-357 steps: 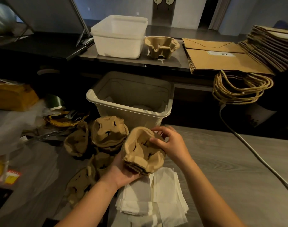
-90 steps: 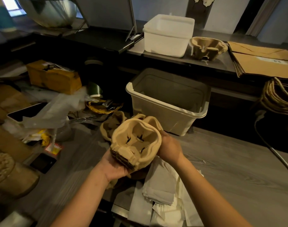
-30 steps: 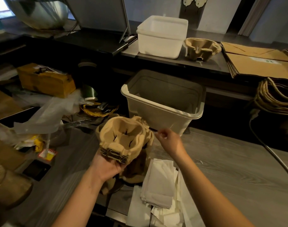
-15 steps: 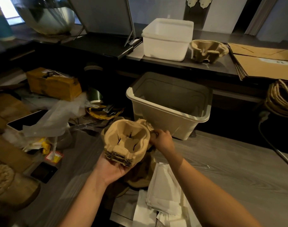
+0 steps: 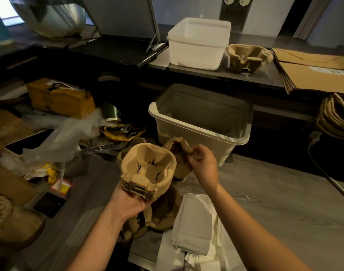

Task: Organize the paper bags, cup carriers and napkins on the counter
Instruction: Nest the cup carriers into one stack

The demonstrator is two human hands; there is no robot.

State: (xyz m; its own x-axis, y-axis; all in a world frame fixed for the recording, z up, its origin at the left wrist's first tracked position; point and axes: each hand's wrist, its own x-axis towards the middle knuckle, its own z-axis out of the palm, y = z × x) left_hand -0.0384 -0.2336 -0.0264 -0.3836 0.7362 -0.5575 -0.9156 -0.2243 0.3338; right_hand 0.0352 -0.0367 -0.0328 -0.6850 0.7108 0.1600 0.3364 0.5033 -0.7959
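Observation:
My left hand (image 5: pixel 128 205) holds a nested stack of brown pulp cup carriers (image 5: pixel 148 169) from below, tilted toward me. Just right of it, my right hand (image 5: pixel 203 165) pinches the rim of a loose cup carrier (image 5: pixel 178 148) lifted off the counter. More loose carriers (image 5: pixel 163 214) lie under the stack. White napkins (image 5: pixel 194 223) sit in a pile below my right wrist. One more carrier (image 5: pixel 249 58) rests on the back shelf beside flat brown paper bags (image 5: pixel 313 75).
A beige plastic bin (image 5: pixel 202 114) stands open behind my hands. A white tub (image 5: pixel 198 43) is on the back shelf. Clutter of plastic wrap (image 5: pixel 59 137), a yellow box (image 5: pixel 59 98) and a phone (image 5: pixel 49 204) fills the left. Bag handles (image 5: pixel 337 118) hang at right.
My right hand left the stack, reached behind it and took a loose carrier by its rim, lifting it. The left hand keeps the stack in about the same place.

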